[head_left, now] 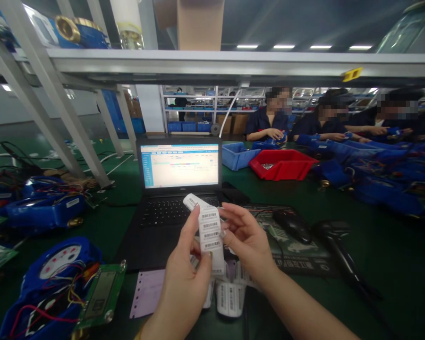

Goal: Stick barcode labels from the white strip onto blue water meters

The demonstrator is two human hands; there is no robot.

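A white strip of barcode labels (211, 232) is held up in front of the laptop, its top end bent over to the left. My left hand (184, 274) grips the strip from the left, thumb on its front. My right hand (250, 238) is at the strip's right edge, thumb and fingers pinched against it. More of the label strip (230, 298) lies in folds on the bench below my hands. Close behind stands an open laptop (180, 165) with a lit screen. A purple sheet with punched holes (147, 293) lies left of the folds.
An opened blue meter (56, 264) with wires and a green display board (102, 293) sits at left. On the right are a mouse (292, 225), a barcode scanner (347, 255), a red bin (283, 164) and several blue meters. Co-workers sit beyond, under an overhead shelf (233, 63).
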